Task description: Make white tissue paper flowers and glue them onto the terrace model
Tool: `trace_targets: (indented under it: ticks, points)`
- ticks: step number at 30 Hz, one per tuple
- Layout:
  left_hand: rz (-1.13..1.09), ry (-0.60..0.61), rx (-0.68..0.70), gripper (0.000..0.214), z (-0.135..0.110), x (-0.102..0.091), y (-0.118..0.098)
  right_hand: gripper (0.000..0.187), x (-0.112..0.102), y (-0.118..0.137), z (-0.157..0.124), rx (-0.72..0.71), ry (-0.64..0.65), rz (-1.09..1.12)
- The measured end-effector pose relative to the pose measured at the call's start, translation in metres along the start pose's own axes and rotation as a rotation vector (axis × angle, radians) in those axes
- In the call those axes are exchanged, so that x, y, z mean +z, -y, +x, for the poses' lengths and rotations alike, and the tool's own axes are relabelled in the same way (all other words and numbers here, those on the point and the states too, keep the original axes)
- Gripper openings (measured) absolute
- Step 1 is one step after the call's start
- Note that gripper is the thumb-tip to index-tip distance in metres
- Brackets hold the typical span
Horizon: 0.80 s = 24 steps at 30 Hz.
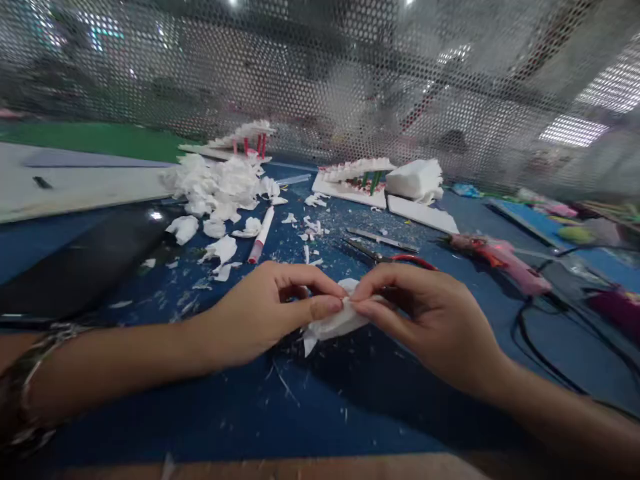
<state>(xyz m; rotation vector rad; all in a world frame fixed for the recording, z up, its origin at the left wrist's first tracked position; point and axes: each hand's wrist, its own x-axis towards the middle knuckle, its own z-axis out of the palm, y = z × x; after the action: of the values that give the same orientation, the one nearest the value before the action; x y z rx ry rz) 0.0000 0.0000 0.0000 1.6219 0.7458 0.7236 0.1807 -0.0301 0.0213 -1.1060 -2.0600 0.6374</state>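
Note:
My left hand (270, 310) and my right hand (425, 320) meet low over the blue table (240, 413). Both pinch a small crumpled piece of white tissue (333, 327) between thumb and fingers. The fingertips of the two hands touch at the top of the tissue. Part of the tissue hangs below the fingers. A bracelet (30, 380) is on my left wrist.
A heap of white tissue scraps (215, 187) and a red-tipped marker (261, 235) lie beyond my left hand. Scissors (390, 257), a craft knife (383, 239), a pink glue gun (500, 260) with black cable (545, 347), and white foam models (357, 179) lie further back. A mesh screen (320, 87) closes the far side.

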Motion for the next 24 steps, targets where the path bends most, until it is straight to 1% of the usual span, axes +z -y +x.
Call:
trace_targets:
  ticks: [5,10,14,17,22,24]
  points:
    - [-0.089,0.009,-0.037,0.007,0.003,0.000,-0.001,0.006,0.000,0.001,-0.001,0.032,0.014,0.075]
    - [-0.284,-0.018,-0.092,0.005,0.003,0.003,-0.001,0.007,0.002,0.001,-0.004,0.106,0.019,0.173]
    - [-0.350,0.012,-0.105,0.005,0.003,0.003,-0.001,0.005,0.004,0.001,-0.004,0.129,0.028,0.240]
    - [-0.387,0.033,-0.099,0.006,0.003,0.004,-0.001,0.005,0.005,0.002,-0.003,0.101,-0.006,0.225]
    - [-0.419,0.039,-0.109,0.006,0.004,0.007,0.001,0.008,0.008,0.004,-0.003,-0.020,-0.074,0.033]
    - [-0.434,0.019,-0.111,0.006,0.004,0.008,0.000,0.008,0.010,0.004,-0.004,-0.076,-0.087,-0.033]
